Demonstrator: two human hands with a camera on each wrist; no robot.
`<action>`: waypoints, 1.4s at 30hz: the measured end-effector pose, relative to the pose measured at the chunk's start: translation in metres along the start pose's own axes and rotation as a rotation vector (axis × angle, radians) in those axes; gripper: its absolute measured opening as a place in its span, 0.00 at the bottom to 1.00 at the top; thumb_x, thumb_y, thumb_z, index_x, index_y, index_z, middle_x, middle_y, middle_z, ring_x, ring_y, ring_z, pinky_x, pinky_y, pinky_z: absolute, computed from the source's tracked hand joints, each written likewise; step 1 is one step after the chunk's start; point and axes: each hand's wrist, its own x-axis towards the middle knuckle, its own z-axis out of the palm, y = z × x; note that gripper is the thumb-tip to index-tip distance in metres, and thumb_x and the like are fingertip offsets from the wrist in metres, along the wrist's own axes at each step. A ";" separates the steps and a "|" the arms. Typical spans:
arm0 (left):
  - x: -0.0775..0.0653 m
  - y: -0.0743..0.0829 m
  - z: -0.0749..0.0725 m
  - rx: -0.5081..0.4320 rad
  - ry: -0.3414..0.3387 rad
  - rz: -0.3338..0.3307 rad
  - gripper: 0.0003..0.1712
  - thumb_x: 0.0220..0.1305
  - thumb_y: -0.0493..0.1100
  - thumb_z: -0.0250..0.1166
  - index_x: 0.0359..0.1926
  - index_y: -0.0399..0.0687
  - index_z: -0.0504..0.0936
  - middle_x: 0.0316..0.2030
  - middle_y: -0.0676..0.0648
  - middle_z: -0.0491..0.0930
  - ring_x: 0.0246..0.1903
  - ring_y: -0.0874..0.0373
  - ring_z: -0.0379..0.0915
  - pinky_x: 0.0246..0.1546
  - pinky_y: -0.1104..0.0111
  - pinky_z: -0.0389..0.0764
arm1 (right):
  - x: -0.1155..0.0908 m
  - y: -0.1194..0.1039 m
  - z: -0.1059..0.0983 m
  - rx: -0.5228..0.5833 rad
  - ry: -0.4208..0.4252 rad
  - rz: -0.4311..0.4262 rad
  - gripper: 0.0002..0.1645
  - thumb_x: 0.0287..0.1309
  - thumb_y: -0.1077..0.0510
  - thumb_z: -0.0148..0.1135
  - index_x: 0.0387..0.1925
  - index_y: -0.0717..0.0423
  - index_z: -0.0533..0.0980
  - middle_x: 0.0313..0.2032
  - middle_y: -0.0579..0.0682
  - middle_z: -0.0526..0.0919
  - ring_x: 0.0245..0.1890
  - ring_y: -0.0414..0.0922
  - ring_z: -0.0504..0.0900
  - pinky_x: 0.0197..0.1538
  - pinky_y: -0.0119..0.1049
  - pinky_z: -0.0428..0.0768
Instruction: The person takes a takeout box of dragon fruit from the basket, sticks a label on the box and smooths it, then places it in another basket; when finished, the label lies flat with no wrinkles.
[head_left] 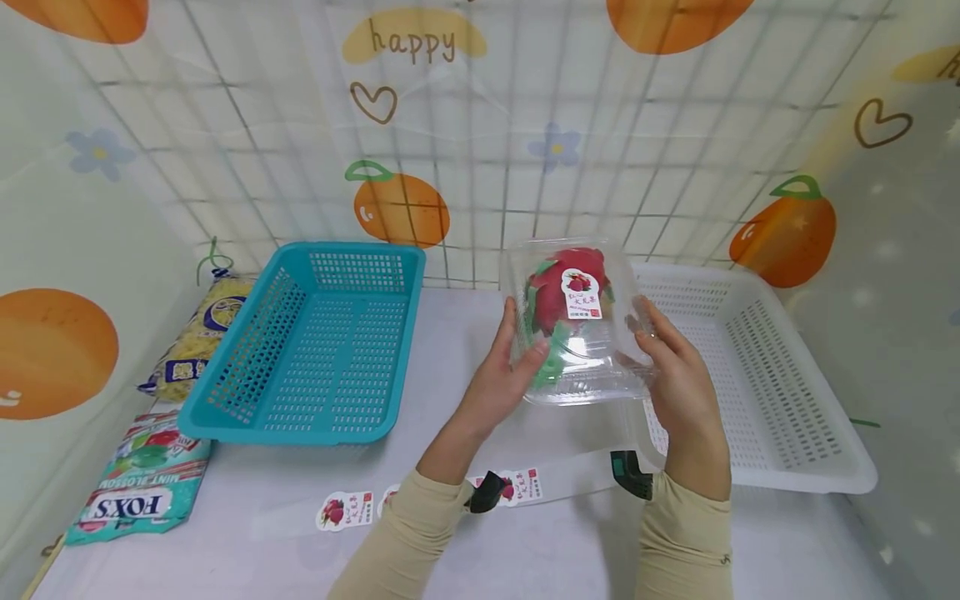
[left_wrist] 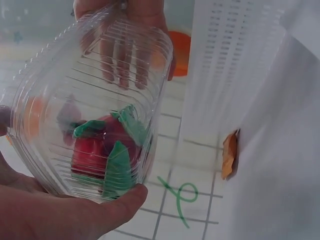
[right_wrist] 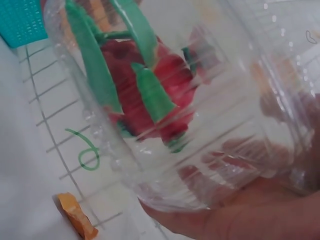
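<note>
Both hands hold up a clear plastic clamshell box (head_left: 600,367) above the table, its lid facing the head camera. Inside lies a red dragon fruit (head_left: 551,292) with green scales, and a printed sticker (head_left: 582,294) sits over it on the lid. My left hand (head_left: 498,379) grips the box's left side, thumb on the near face. On the opposite side, my right hand (head_left: 682,392) grips the edge, its fingers partly visible through the plastic. In the left wrist view the ribbed side of the box (left_wrist: 100,70) shows, with the fruit (left_wrist: 102,150) behind it.
A teal basket (head_left: 288,435) stands at the left and a white basket (head_left: 825,479) at the right, partly behind my right hand. A strip of dragon fruit stickers (head_left: 345,511) lies in front. A noodle bag (head_left: 191,342) and a FOX'S candy bag (head_left: 142,479) lie far left.
</note>
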 end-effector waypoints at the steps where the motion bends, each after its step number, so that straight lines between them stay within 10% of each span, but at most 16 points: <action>1: 0.000 0.000 0.002 0.000 -0.007 0.004 0.50 0.75 0.53 0.57 0.82 0.65 0.34 0.83 0.56 0.36 0.82 0.52 0.29 0.75 0.39 0.55 | -0.001 0.000 -0.003 -0.001 0.003 -0.006 0.33 0.79 0.54 0.44 0.81 0.46 0.54 0.82 0.46 0.46 0.77 0.54 0.55 0.76 0.61 0.59; 8: 0.001 0.002 0.019 -0.025 -0.050 0.009 0.51 0.74 0.52 0.59 0.82 0.66 0.34 0.83 0.57 0.36 0.82 0.55 0.30 0.76 0.42 0.53 | -0.006 0.001 -0.024 0.058 0.012 -0.035 0.34 0.79 0.52 0.48 0.80 0.49 0.56 0.81 0.48 0.51 0.77 0.53 0.55 0.58 0.28 0.80; 42: 0.008 0.002 0.076 0.061 -0.163 0.051 0.52 0.71 0.57 0.58 0.83 0.57 0.37 0.82 0.60 0.34 0.81 0.57 0.35 0.75 0.45 0.61 | -0.026 0.006 -0.088 0.266 0.145 -0.023 0.32 0.76 0.54 0.54 0.77 0.50 0.63 0.67 0.39 0.73 0.65 0.40 0.70 0.47 0.32 0.86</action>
